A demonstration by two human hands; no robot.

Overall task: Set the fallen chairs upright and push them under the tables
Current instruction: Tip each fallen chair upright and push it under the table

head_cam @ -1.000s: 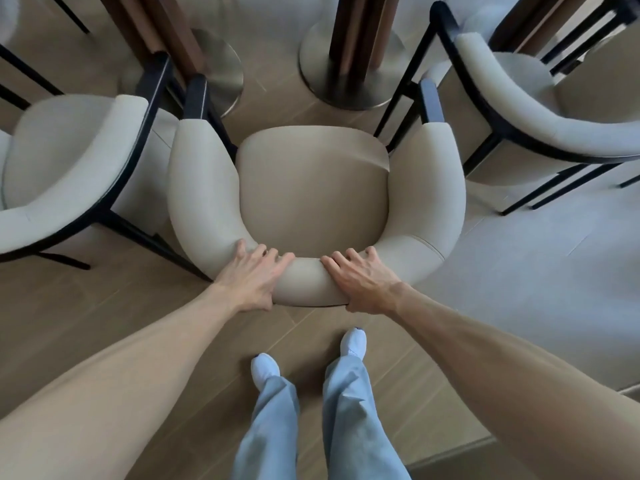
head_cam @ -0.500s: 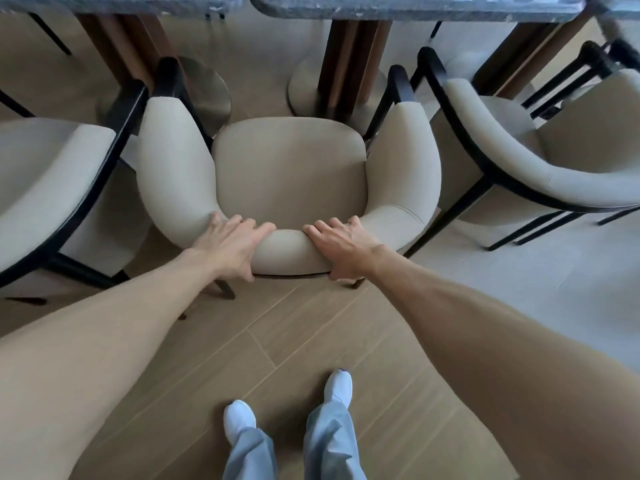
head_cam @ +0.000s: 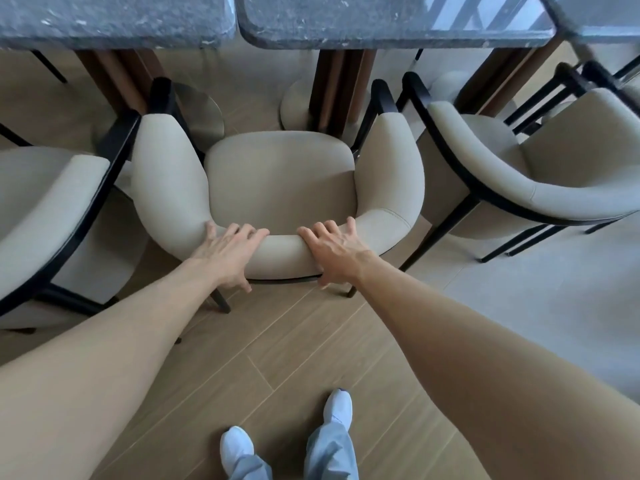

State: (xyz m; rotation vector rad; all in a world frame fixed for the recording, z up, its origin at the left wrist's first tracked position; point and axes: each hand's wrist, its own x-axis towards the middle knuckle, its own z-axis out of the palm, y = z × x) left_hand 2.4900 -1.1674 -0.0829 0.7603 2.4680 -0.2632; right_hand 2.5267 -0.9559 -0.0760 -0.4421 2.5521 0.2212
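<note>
Both hands, left hand [head_cam: 227,252] and right hand [head_cam: 337,252], fingers curled over the chair [head_cam: 280,181] backrest, have pushed it nearer the tables [head_cam: 381,26].

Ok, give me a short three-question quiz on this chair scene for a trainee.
1. True or false: the middle chair stands upright on its legs.
2. Where do the left hand and right hand rest? A) on the seat, B) on the top of the backrest, C) on the tabletop.
3. Fill in: the chair's seat is not yet under the tabletop; its front edge lies near the table's ____.

Key:
1. True.
2. B: both hands lie over the curved backrest, fingers forward, thumbs down its back.
3. Pedestal.
</note>
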